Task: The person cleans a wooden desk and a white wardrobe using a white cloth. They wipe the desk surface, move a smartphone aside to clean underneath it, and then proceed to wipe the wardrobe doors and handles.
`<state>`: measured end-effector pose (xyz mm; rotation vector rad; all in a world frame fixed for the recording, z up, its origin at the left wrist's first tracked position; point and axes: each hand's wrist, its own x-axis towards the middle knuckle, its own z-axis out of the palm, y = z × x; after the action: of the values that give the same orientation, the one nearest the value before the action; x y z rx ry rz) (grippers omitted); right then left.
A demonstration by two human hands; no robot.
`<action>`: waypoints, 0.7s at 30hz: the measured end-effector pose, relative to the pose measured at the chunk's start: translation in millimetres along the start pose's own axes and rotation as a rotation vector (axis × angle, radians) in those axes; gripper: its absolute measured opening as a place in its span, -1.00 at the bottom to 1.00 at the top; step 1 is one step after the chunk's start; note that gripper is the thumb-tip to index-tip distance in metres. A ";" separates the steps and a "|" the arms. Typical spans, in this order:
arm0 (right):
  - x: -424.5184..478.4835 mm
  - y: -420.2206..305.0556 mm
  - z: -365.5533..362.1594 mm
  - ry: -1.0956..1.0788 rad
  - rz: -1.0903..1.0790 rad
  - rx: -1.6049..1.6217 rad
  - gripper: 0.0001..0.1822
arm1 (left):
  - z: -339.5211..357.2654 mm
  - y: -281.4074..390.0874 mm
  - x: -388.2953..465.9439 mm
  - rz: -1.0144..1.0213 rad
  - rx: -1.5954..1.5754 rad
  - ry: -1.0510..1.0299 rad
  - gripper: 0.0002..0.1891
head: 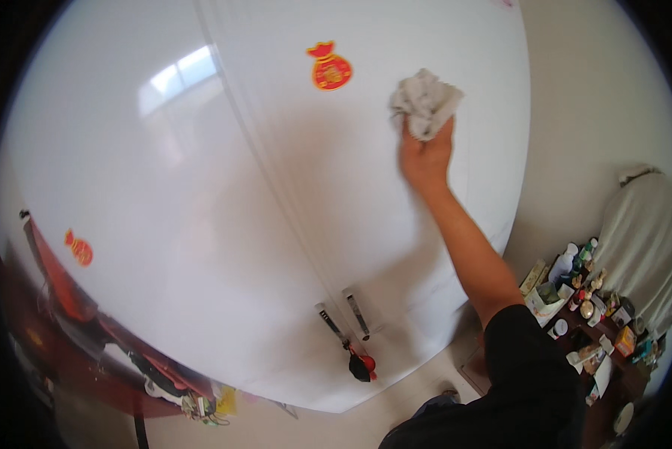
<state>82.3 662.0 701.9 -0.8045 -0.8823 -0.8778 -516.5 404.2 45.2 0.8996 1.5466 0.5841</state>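
Observation:
My right hand (427, 160) grips a crumpled, pale grey cloth (425, 101) against the glossy white door of a cabinet (380, 185). The arm is stretched upward, in a short black sleeve. To the left of the cloth, a red and gold pouch-shaped sticker (331, 70) is stuck to the same door. Lower down, two upright handles, a left one (330, 321) and a right one (356, 313), flank the door seam. A black hanging ornament (359, 366) with a red ball (368, 363) dangles from the left handle. My left hand is out of view.
A dark table (622, 387) at the right carries bottles, small boxes and papers beside a draped pale cloth (638, 224). A second red sticker (79, 248) is on the left door. Red and dark fabric items (66, 286) lie at the lower left. Light tiles (369, 418) cover the floor.

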 end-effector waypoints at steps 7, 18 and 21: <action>-80.8 -64.8 -2.0 -0.676 -0.711 0.073 -0.49 | 56.7 26.4 39.6 -0.177 -0.279 -0.192 -0.83; 7.2 24.5 -34.0 -0.612 -0.749 0.159 -0.59 | 145.1 106.7 77.8 -0.110 -0.399 -0.100 -0.57; 59.0 86.2 -62.4 -0.515 -0.646 -0.085 -0.43 | 180.7 112.6 70.9 -0.101 -0.302 -0.062 -0.67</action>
<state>198.4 626.3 709.9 -0.8455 -1.6203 -1.3005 -316.3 504.3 59.6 0.6011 1.3937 0.6887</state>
